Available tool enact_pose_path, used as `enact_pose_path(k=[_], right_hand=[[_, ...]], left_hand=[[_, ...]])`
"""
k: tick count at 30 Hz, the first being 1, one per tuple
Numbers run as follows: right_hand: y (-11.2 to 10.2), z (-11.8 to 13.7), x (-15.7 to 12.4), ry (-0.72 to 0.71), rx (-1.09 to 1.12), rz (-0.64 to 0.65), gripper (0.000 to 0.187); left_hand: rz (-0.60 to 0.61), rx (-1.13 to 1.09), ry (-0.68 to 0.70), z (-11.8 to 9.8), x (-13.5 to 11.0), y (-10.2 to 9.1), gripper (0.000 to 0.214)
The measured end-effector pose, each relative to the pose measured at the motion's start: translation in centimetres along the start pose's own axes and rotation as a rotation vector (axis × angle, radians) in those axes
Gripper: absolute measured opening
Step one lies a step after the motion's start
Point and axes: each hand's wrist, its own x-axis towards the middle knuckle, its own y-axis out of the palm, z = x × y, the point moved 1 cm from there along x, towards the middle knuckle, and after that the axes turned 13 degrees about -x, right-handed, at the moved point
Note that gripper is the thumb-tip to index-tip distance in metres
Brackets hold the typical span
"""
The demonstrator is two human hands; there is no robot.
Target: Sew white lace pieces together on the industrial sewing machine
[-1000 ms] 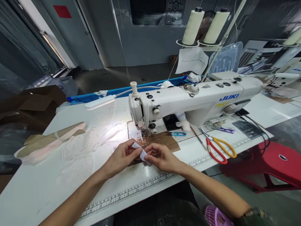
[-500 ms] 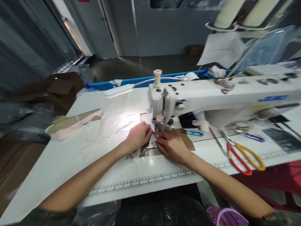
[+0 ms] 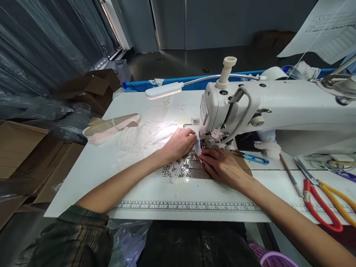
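At the needle end of a white sewing machine [image 3: 217,107], both my hands are on a narrow piece of white fabric [image 3: 198,147]. My left hand [image 3: 180,142] lies left of the presser foot, fingers curled together on the fabric. On the other side, my right hand [image 3: 224,167] rests low in front of the foot, thumb and fingers pinched at the fabric's right edge. White lace [image 3: 139,139] spreads from under my left hand across the table. Shiny brown tape [image 3: 194,167] covers the surface below the hands. My fingers hide part of the fabric.
Blue thread snips [image 3: 254,158], a thin brown-handled tool [image 3: 290,174] and red-and-yellow scissors [image 3: 324,200] lie to the right. A rolled tan and pink cloth [image 3: 111,128] is at left. A lamp [image 3: 164,91] hangs over the lace; a printed ruler [image 3: 186,206] runs along the front edge.
The view has shifted, so the machine and hands appear farther right and nearer. Both hands remain at the presser foot, and more of the lace shows beside my left hand.
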Motion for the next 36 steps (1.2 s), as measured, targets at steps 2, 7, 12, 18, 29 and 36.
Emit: enact_pose_path(k=[2, 7, 12, 18, 29, 36], right_hand=[[0.0, -0.2, 0.3, 0.005, -0.023, -0.001, 0.023], [0.8, -0.1, 0.3, 0.07, -0.031, -0.045, 0.022], [1.4, 0.5, -0.2, 0.15, -0.045, -0.114, 0.024], [1.4, 0.5, -0.4, 0.167, -0.011, -0.129, 0.025], [1.4, 0.0, -0.8, 0.201, 0.072, -0.082, 0.032], [0.5, -1.1, -1.0, 0.112, 0.164, -0.011, 0.032]], left_hand=[[0.013, -0.041, -0.037, 0.9, 0.9, -0.6, 0.028], [-0.043, -0.126, -0.106, 1.6, 1.9, -0.5, 0.02], [-0.056, -0.035, 0.027, 0.9, 1.2, 0.3, 0.027], [0.18, 0.033, 0.2, 0.2, -0.6, -0.6, 0.032], [0.126, 0.125, 0.196, -0.3, -1.2, -0.5, 0.037], [0.161, 0.121, 0.139, -0.8, -1.7, -0.7, 0.046]])
